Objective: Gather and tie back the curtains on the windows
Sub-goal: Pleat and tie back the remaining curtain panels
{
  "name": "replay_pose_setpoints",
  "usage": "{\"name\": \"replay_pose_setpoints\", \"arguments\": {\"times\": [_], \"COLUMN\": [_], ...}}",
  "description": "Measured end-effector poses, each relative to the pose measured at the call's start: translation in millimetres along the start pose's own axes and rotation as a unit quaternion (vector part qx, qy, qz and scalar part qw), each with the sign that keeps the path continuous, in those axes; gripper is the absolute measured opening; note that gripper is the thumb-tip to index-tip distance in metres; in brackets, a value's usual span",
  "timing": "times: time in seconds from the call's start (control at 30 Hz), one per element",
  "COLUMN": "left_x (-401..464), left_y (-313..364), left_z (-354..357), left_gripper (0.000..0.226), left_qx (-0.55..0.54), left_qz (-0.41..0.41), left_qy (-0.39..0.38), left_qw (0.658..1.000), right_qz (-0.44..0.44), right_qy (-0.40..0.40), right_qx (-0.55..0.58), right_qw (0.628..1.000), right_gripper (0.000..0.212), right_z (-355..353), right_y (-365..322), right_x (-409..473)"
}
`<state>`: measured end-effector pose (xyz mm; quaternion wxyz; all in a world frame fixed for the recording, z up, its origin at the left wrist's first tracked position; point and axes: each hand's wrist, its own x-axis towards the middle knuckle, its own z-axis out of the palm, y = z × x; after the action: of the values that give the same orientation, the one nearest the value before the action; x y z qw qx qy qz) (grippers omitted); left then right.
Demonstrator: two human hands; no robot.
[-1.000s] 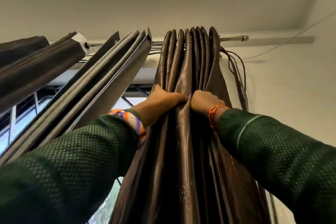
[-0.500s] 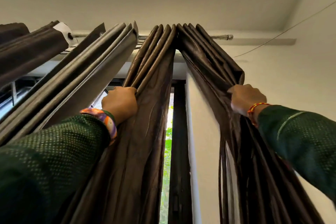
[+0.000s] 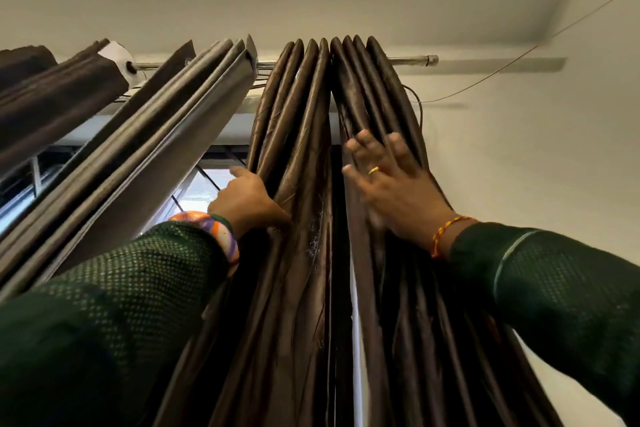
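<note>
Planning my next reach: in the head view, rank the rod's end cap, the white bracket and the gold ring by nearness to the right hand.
1. Gold ring, on a finger of the right hand itself.
2. Rod's end cap, above, slightly right.
3. White bracket, far upper left.

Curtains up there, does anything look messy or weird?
A few things. A thin wire hangs loose across the wall from the rod's end, and a dark cord dangles beside the brown curtain. The grey curtain slants away to the left instead of hanging straight. Nothing looks torn.
</note>
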<state>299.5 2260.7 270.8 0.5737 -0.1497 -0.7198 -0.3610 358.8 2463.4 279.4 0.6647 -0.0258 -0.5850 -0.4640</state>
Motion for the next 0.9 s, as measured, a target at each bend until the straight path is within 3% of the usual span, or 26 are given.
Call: {"name": "replay_pose_setpoints", "arguments": {"times": [0.07, 0.17, 0.27, 0.4, 0.53, 0.73, 0.8, 0.9], "left_x": [-1, 2, 8, 16, 31, 47, 54, 68], "left_y": [-1, -6, -13, -43, -102, -195, -221, -251], "left_z": [3, 2, -5, -29, -65, -130, -145, -155], "left_gripper": [0.076, 0.05, 0.039, 0.041, 0.037, 0.07, 0.076, 0.077], "left_qx": [-0.005, -0.009, -0.035, -0.087, 0.038, 0.167, 0.129, -0.049], "left_qz": [0.023, 0.053, 0.104, 0.144, 0.16, 0.126, 0.081, 0.016], "left_qy": [-0.019, -0.013, -0.008, -0.004, 0.098, 0.14, 0.139, 0.068], "left_qw": [1.0, 0.998, 0.994, 0.986, 0.981, 0.968, 0.979, 0.996], "right_qz": [-0.062, 0.032, 0.135, 0.151, 0.169, 0.216, 0.206, 0.19], "right_qy": [-0.038, -0.079, -0.01, 0.091, 0.063, -0.011, -0.015, 0.0], "right_qx": [0.086, 0.273, 0.381, 0.443, 0.442, 0.329, 0.278, 0.245], "right_qw": [0.994, 0.958, 0.915, 0.879, 0.879, 0.919, 0.938, 0.951], "right_gripper": [0.058, 0.056, 0.041, 0.029, 0.032, 0.033, 0.034, 0.039], "right_z": [-10, -31, -52, -85, -106, -128, -131, -127], "right_y": [-15, -37, -57, -95, -136, -207, -231, -260], "right_x": [7, 19, 36, 72, 108, 150, 163, 185]}}
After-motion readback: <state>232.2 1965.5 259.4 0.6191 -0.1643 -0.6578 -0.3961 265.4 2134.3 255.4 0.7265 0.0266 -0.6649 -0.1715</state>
